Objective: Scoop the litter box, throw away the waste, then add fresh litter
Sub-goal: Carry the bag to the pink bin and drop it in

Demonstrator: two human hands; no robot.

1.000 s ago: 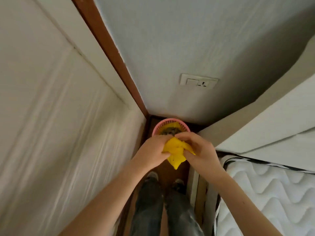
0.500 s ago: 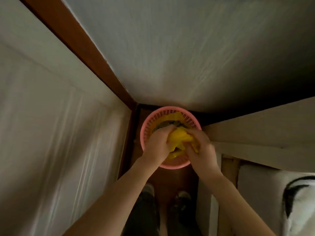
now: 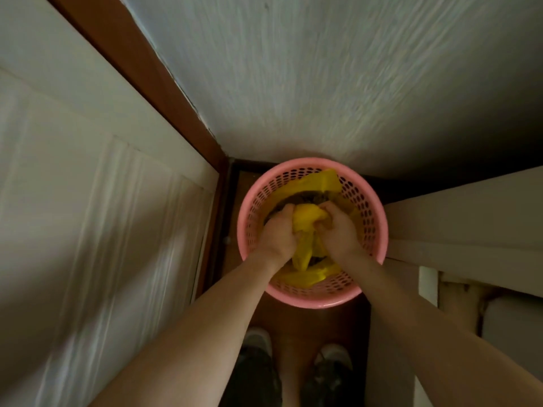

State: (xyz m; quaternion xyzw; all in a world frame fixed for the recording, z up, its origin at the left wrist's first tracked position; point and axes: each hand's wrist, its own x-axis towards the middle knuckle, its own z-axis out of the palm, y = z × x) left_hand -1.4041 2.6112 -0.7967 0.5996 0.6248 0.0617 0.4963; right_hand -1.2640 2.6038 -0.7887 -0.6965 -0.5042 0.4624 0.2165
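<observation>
A pink perforated waste basket (image 3: 373, 230) stands on the floor in a narrow corner. A yellow plastic liner (image 3: 317, 180) lies against its inner wall, with dark waste partly showing behind my hands. Both hands are down inside the basket. My left hand (image 3: 277, 233) grips one side of a bunched yellow plastic bag (image 3: 307, 220), and my right hand (image 3: 339, 229) grips the other side. The bag's contents are hidden.
A white panelled door (image 3: 97, 215) with a brown frame (image 3: 164, 92) closes in the left side. A textured wall (image 3: 338, 83) rises straight ahead. A white ledge (image 3: 470, 218) juts in at right. My two shoes (image 3: 255, 342) stand on brown floor just before the basket.
My hands have gone down from above the basket into it, carrying the yellow bag. The view has tilted downward and come closer to the basket.
</observation>
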